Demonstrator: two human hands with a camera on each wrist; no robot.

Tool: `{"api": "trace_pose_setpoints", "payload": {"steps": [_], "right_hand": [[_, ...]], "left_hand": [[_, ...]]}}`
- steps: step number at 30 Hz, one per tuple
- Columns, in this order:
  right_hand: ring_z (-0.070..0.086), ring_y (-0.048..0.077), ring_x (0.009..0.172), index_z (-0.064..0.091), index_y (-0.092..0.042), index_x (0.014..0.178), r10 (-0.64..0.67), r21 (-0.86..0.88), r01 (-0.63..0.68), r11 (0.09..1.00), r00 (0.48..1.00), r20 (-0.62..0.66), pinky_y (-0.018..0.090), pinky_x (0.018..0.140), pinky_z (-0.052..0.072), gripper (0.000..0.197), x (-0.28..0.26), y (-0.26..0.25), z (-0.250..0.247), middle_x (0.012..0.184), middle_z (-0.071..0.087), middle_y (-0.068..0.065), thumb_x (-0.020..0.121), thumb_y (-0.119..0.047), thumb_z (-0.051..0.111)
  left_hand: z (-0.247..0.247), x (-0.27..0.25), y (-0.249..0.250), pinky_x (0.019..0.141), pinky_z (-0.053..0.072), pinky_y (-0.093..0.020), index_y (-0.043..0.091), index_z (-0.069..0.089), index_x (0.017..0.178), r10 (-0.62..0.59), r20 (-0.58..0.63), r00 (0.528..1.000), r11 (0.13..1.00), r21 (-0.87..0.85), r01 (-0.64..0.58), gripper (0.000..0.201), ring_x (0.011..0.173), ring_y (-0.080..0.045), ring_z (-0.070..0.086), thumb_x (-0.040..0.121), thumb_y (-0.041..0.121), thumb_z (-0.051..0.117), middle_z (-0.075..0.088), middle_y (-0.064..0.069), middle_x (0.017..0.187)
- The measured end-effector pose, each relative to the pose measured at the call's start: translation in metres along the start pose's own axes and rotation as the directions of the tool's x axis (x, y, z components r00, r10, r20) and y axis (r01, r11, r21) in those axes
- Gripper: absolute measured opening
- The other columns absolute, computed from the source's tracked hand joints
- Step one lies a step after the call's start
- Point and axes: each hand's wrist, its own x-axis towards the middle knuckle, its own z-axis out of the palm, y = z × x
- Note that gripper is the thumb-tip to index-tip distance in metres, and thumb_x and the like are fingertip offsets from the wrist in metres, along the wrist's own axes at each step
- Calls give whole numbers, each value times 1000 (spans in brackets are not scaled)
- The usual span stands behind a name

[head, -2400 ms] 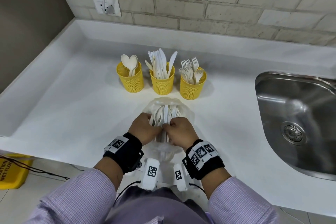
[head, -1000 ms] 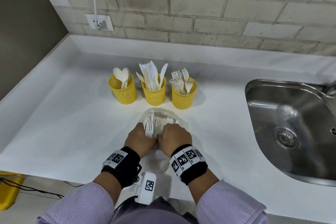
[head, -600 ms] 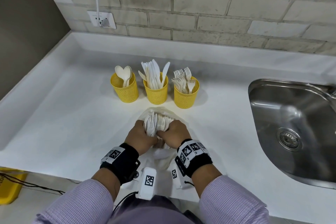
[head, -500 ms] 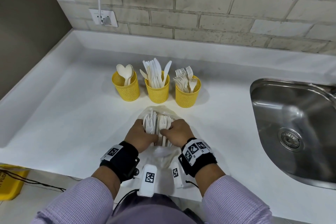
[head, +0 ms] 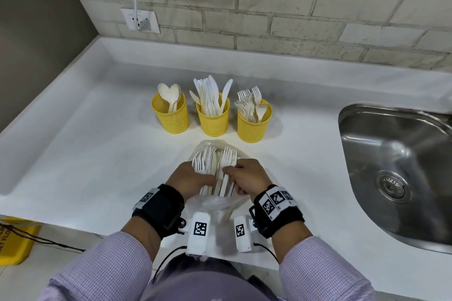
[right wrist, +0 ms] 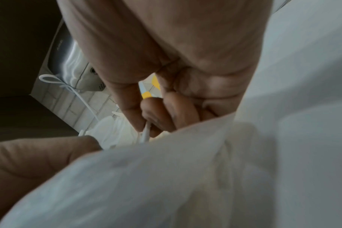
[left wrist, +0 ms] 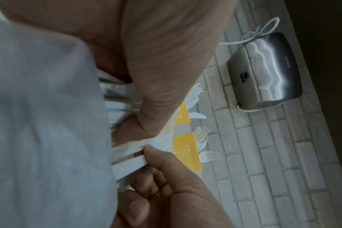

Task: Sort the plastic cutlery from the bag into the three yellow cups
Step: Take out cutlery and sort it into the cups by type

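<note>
On the white worktop (head: 80, 154), towards its back edge, stands a row of three yellow perforated plastic cups. Going from the left end, the yellow cup with white plastic spoons (head: 172, 115) comes first, the yellow cup with white plastic knives (head: 212, 116) stands in the middle, and the yellow cup with white plastic forks (head: 254, 121) closes the row on the side nearer the steel sink (head: 401, 166). All three stand upright and just apart from one another.

Between that row and the worktop's front edge lies the clear crumpled plastic bag (head: 220, 205), with the bundle of white plastic forks and other cutlery (head: 215, 166) on it. The bundle's long axis runs from the front edge towards the cups, tines pointing away from the person, handles near the wrists.

The left hand (head: 190, 177) has its fingers curled over the left part of the bundle and holds it down. The right hand (head: 249, 178) pinches a few fork handles on the right part; the left wrist view shows its thumb and fingers (left wrist: 160, 160) closed on flat white handles. The two hands sit close together, almost touching across the bundle.

The fork cup lies ahead and slightly right of the hands, so the right hand seems the nearer one, and the forks already point roughly towards it
</note>
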Motion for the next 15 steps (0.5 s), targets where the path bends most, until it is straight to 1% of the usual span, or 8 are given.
{"api": "trace_pose_setpoints", "payload": {"steps": [2, 4, 6, 8, 10, 12, 13, 15], "right_hand": [[39, 20, 42, 53, -10, 67, 21, 32, -21, 999, 1000, 6, 25, 45, 29, 28, -3, -1, -1, 63, 51, 14, 89, -13, 70], [42, 21, 42, 54, -11, 64, 15, 46, -15, 999, 1000, 9, 27, 46, 33, 30, -5, -1, -2, 62, 53, 15, 90, -14, 69], [47, 22, 45, 52, -13, 59, -3, 46, 2, 999, 1000, 14, 29, 47, 39, 36, -7, -1, -1, 57, 55, 12, 91, -14, 70], [53, 24, 47, 54, -12, 62, -22, 33, 21, 999, 999, 23, 31, 50, 47, 34, -9, 0, 1, 54, 58, 9, 92, -14, 70], [57, 23, 45, 59, -5, 73, -37, 28, 37, 999, 999, 23, 34, 53, 54, 24, -10, -1, 2, 53, 61, 8, 93, -14, 69], [60, 21, 44, 64, 2, 86, -60, 26, 60, 998, 998, 9, 38, 58, 58, 18, -12, -2, 3, 55, 63, 9, 94, -13, 69], [61, 21, 45, 65, 1, 88, -75, 24, 75, 997, 997, -4, 40, 60, 59, 15, -13, -2, 4, 57, 64, 10, 94, -12, 68], [63, 23, 49, 62, -8, 88, -123, 29, 125, 992, 991, -52, 45, 62, 61, 7, -16, -1, 5, 60, 66, 10, 92, -10, 68]], "left_hand": [[1, -1, 0, 75, 55, -33, 1, 76, 90, 13, 5, 1000, 1000, -11, -13, 24, 76, -22, 68, 67, -3, 76, 76, -19, 89], [2, -1, 1, 77, 56, -35, 2, 76, 91, 30, 7, 1000, 999, -19, -29, 25, 76, -22, 69, 66, -1, 76, 76, -20, 94], [2, 0, 0, 81, 56, -37, 7, 77, 88, 48, 10, 999, 999, -4, -48, 30, 77, -22, 70, 58, 10, 78, 77, -15, 90], [2, 2, -2, 85, 57, -40, 12, 78, 89, 64, 4, 998, 997, 31, -64, 33, 84, -27, 73, 56, 17, 79, 78, -9, 89], [3, 1, -2, 86, 57, -45, 16, 77, 87, 89, -5, 996, 994, 67, -88, 30, 88, -32, 73, 57, 22, 78, 78, -10, 88], [2, 0, -3, 85, 56, -46, 22, 76, 82, 119, -12, 993, 987, 107, -117, 24, 82, -29, 72, 58, 24, 75, 77, -6, 82], [2, 0, -2, 86, 57, -47, 23, 75, 82, 134, -7, 991, 983, 126, -132, 23, 81, -28, 72, 59, 25, 75, 76, -5, 82], [2, -3, -1, 88, 57, -54, 18, 74, 87, 157, 7, 988, 976, 151, -156, 26, 86, -34, 71, 63, 27, 74, 76, -9, 85]]}}
